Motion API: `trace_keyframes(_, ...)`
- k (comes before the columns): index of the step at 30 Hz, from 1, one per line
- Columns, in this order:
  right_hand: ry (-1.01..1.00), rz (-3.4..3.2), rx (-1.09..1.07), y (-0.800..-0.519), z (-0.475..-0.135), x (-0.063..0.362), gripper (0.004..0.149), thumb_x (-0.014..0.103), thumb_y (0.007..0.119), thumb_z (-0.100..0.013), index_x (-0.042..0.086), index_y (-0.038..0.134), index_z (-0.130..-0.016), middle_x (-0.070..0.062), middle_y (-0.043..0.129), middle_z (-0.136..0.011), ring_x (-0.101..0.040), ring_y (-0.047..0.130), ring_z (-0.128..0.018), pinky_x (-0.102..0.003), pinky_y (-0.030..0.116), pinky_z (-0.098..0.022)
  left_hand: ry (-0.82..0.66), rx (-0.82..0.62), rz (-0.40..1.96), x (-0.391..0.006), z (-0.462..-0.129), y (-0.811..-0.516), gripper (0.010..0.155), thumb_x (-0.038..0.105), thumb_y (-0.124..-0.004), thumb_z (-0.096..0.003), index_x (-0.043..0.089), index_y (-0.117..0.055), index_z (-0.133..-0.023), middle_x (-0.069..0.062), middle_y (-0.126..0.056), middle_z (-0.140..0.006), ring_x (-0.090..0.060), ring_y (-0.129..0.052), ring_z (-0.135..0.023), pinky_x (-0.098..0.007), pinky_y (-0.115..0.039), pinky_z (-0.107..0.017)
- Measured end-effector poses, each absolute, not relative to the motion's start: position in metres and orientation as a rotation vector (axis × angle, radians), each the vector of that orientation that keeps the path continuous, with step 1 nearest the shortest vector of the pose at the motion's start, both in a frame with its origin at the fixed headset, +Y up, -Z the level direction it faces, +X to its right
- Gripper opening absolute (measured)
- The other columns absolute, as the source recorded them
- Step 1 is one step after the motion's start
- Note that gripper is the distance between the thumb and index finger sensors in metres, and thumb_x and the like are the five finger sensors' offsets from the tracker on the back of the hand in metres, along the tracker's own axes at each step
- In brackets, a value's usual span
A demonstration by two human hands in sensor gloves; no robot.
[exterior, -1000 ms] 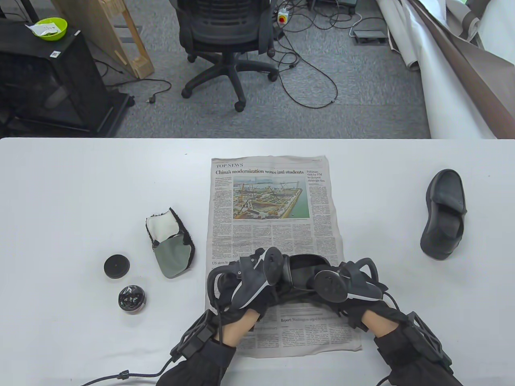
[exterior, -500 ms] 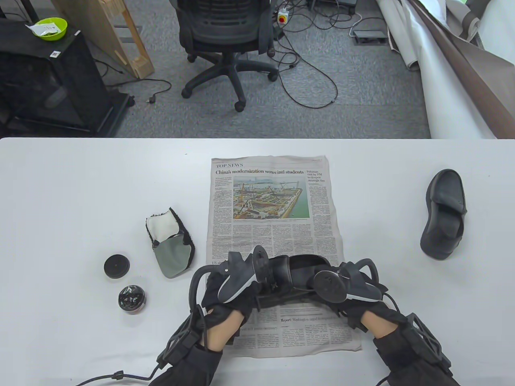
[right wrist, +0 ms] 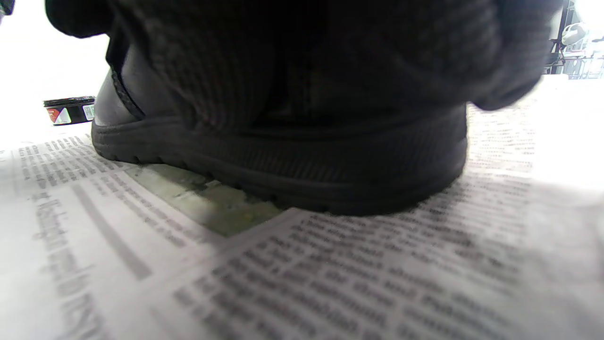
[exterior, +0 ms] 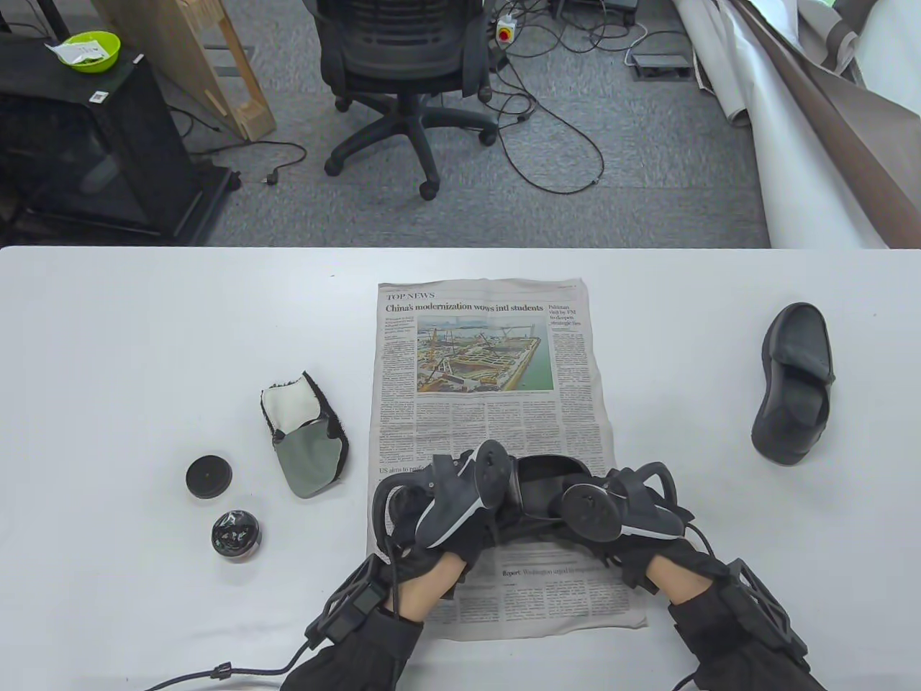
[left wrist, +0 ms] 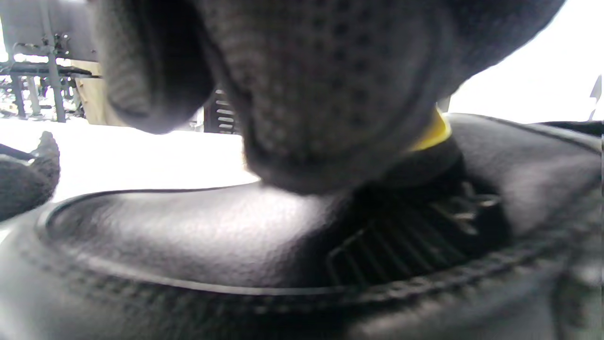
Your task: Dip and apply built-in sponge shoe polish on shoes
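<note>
black shoe (exterior: 547, 484) sat on the newspaper (exterior: 489, 374) at the near middle of the counter (exterior: 144, 345), sole down. right hand (exterior: 633, 518) gripped its heel end, fingers wrapped over the back. left hand (exterior: 446, 511) was on the toe end, fingers curled round a sponge applicator (left wrist: 432, 134) whose yellow rim showed in the left wrist view, its black sponge pressed on the upper. open polish tin (exterior: 236, 534) and its lid (exterior: 209, 476) lay well to the left, a mitt (exterior: 306, 439) just behind them. second shoe (exterior: 795, 381) lay far right, off the paper.
</note>
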State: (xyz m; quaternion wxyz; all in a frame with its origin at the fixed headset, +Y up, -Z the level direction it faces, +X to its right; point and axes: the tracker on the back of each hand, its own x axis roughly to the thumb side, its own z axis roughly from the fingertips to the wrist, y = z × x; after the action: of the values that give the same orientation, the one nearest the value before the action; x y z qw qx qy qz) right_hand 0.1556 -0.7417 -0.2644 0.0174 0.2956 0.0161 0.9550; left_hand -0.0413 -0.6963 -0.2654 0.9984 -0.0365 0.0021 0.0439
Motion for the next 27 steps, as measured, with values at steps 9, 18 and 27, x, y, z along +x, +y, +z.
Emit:
trace_keyframes(9, 0.049, 2.970, 0.916, -0.742, -0.264, 0.156, 0.039, 0.047, 0.089, -0.033, 0.031, 0.092, -0.068, 0.002, 0.088, -0.060, -0.010, 0.094, -0.019, -0.039, 0.087, -0.045, 0.069, -0.199, -0.011, -0.063, -0.274, -0.701, 0.048, 0.052, -0.088, -0.0440, 0.016, -0.091, -0.076, -0.004, -0.108, -0.048, 0.000, -0.107, -0.014, -0.036, -0.093, -0.040)
trace_keyframes(18, 0.048, 2.981, 0.897, -0.742, -0.264, 0.155, 0.039, 0.047, 0.089, -0.033, 0.031, 0.092, -0.068, 0.002, 0.087, -0.061, -0.011, 0.095, -0.020, -0.039, 0.087, -0.045, 0.115, -0.255, -0.081, -0.081, -0.273, -0.699, 0.048, 0.053, -0.090, -0.0432, 0.017, -0.091, -0.075, -0.004, -0.108, -0.048, -0.001, -0.107, -0.014, -0.036, -0.093, -0.040)
trace_keyframes(27, 0.048, 2.982, 0.902, -0.741, -0.263, 0.155, 0.039, 0.047, 0.088, -0.033, 0.031, 0.092, -0.068, 0.002, 0.088, -0.061, -0.011, 0.095, -0.020, -0.039, 0.087, -0.045, 0.193, -0.153, 0.031, -0.149, -0.264, -0.648, 0.047, 0.052, -0.091, -0.0437, 0.018, -0.090, -0.077, -0.005, -0.108, -0.050, -0.001, -0.108, -0.016, -0.037, -0.093, -0.041)
